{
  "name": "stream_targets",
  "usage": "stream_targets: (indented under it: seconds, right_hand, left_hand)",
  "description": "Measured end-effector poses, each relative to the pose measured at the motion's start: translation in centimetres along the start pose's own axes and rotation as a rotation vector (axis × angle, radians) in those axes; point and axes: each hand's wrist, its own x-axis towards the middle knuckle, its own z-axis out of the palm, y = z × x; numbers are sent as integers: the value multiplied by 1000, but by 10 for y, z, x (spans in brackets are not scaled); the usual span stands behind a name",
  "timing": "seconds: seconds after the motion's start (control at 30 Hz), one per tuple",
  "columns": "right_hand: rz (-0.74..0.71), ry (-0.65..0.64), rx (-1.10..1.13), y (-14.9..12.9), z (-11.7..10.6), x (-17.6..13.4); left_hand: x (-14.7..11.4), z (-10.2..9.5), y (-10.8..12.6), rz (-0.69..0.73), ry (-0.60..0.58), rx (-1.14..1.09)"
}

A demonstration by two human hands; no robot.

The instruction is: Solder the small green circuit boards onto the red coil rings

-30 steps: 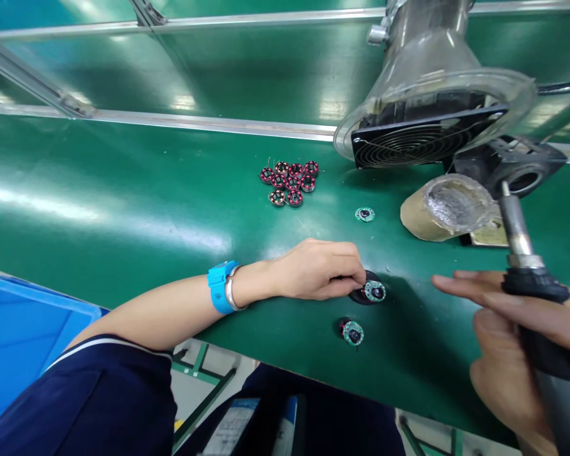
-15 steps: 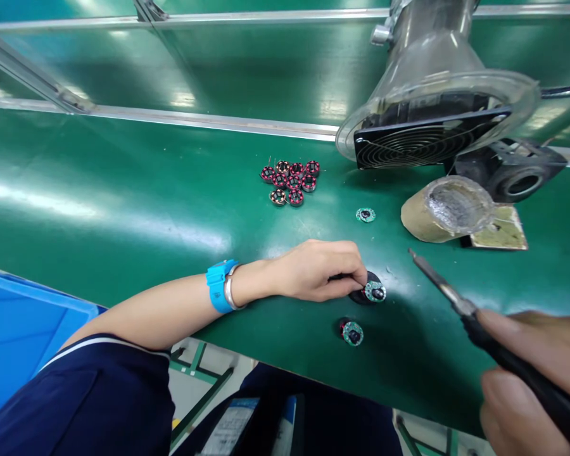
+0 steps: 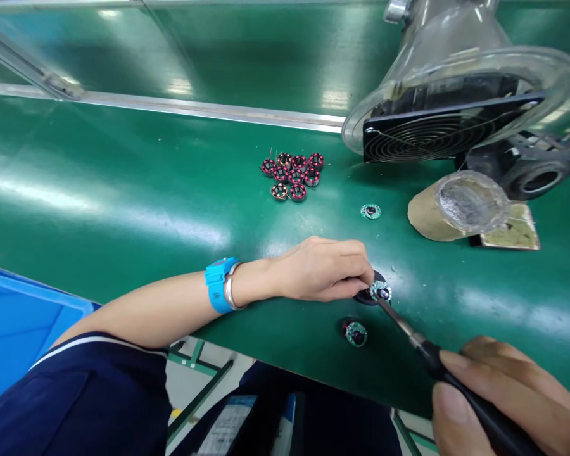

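My left hand rests on the green bench, its thumb and fingers pinched at the edge of a small round circuit board. That board sits on a dark round base, partly hidden by my fingertips. In my right hand is a soldering iron, gripped by its black handle. Its tip meets the lower edge of the board. Just below lies a second coil with a circuit board on it. Farther back, a loose round circuit board lies flat.
Several red-and-black wound coils stand grouped toward the back. At the right are a clear fume hood with a black fan, a brown tub and a soldering iron stand. A blue bin is at the left.
My right hand has moved left with the soldering iron, bringing its tip from open air to the board. My left hand keeps its pinch. The view has shifted slightly.
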Motion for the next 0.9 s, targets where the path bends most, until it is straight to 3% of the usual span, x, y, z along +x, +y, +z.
stream_targets:
  seconds: [0.1, 0.43, 0.9]
  right_hand:
    - [-20, -69, -25, 2, -2, 0]
    - [68, -58, 43, -1, 4, -3]
    - [26, -58, 28, 1, 2, -6]
  left_hand:
    - [0, 0, 0, 3, 13, 13]
    - [-1, 2, 0, 14, 32, 60]
    - [-2, 3, 0, 32, 29, 122]
